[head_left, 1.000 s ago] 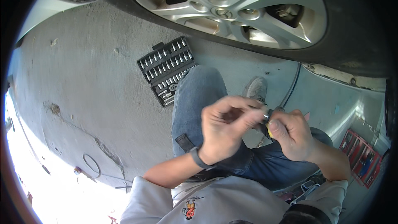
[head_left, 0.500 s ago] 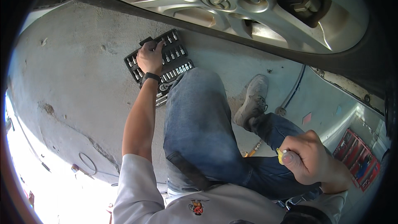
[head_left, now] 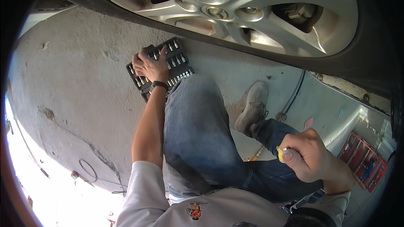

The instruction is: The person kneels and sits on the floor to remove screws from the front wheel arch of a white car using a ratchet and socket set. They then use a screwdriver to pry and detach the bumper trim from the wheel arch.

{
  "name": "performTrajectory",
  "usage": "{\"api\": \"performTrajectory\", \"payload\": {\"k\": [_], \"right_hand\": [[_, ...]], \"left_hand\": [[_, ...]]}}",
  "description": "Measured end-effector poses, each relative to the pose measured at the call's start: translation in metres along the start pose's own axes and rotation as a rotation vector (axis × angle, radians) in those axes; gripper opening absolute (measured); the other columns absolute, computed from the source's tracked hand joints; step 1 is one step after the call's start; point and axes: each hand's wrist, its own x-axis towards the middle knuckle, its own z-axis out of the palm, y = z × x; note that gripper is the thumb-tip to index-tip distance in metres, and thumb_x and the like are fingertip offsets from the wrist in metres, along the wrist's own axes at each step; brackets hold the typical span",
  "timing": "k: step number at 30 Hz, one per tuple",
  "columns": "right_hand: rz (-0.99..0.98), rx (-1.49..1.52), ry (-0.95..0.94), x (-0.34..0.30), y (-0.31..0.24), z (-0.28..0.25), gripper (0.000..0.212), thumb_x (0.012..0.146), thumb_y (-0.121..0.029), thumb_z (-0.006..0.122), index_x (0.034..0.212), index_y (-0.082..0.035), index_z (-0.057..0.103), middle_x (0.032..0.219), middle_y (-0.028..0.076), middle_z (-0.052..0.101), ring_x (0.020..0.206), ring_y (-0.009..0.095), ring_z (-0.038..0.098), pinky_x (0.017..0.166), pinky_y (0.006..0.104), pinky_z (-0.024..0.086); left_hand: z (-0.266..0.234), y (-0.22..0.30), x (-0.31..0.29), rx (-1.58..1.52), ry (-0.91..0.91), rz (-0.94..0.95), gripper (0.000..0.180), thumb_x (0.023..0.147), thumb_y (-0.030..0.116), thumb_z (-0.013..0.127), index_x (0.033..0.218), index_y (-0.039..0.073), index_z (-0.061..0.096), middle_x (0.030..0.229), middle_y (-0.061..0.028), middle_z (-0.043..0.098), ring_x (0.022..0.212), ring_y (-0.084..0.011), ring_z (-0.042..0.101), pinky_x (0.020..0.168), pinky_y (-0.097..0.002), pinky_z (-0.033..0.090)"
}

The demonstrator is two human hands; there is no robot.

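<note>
Over a black socket set case [head_left: 182, 54] on the floor spreads my left hand [head_left: 152, 66], its thumb stretched away from the bent fingers. The hand covers part of the case, and nothing shows held in it. Rows of silver sockets and bits [head_left: 179, 77] lie in the case's slots around the hand. My right hand [head_left: 306, 156] is a closed fist above my bent leg. A small yellow piece [head_left: 280, 154] sticks out beside its thumb; the rest of that thing is hidden in the fist, so its kind is unclear.
A car wheel with a silver rim [head_left: 252, 14] stands close in front. My shoe [head_left: 253, 107] rests on the concrete floor. To the right lies a red tray of tools [head_left: 362, 162]. A dark hose [head_left: 294, 92] runs near the wheel; a thin cable loop [head_left: 88, 170] lies at left.
My left hand has gone from pinching at the case's far rows to spreading its fingers over it, slightly nearer to me. My right hand stays closed on the yellow thing.
</note>
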Motion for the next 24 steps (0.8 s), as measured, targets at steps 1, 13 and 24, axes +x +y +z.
{"api": "performTrajectory", "payload": {"k": [1,13,24], "right_hand": [[-0.017,-0.005,0.001,0.000,0.000,0.000,0.036,0.105,-0.032,0.060,0.083,-0.003,0.059,0.061,0.008,0.057,0.048,0.026,0.058,0.048,0.0344,0.044],[0.070,-0.043,-0.052,-0.003,0.008,0.002,0.030,0.104,-0.027,0.063,0.092,0.000,0.058,0.063,0.010,0.059,0.050,0.025,0.060,0.049,0.0345,0.045],[0.118,-0.050,0.006,-0.005,0.011,0.009,0.029,0.103,-0.003,0.049,0.127,0.012,0.049,0.078,0.010,0.061,0.061,0.019,0.062,0.061,0.0310,0.051]], "left_hand": [[0.000,0.008,-0.003,0.006,-0.134,0.048,0.073,0.077,0.056,0.083,0.131,0.011,0.061,0.138,-0.0149,0.044,0.135,-0.0372,0.034,0.113,-0.0554,0.024],[0.023,0.024,-0.009,-0.060,-0.332,-0.006,0.039,0.080,0.041,0.082,0.109,0.016,0.076,0.118,-0.0079,0.063,0.123,-0.0316,0.052,0.102,-0.0505,0.036],[-0.001,0.033,-0.003,-0.493,-0.219,-0.016,0.026,0.088,0.032,0.080,0.101,0.009,0.081,0.094,-0.0043,0.078,0.091,-0.0186,0.069,0.088,-0.0376,0.047]]}}
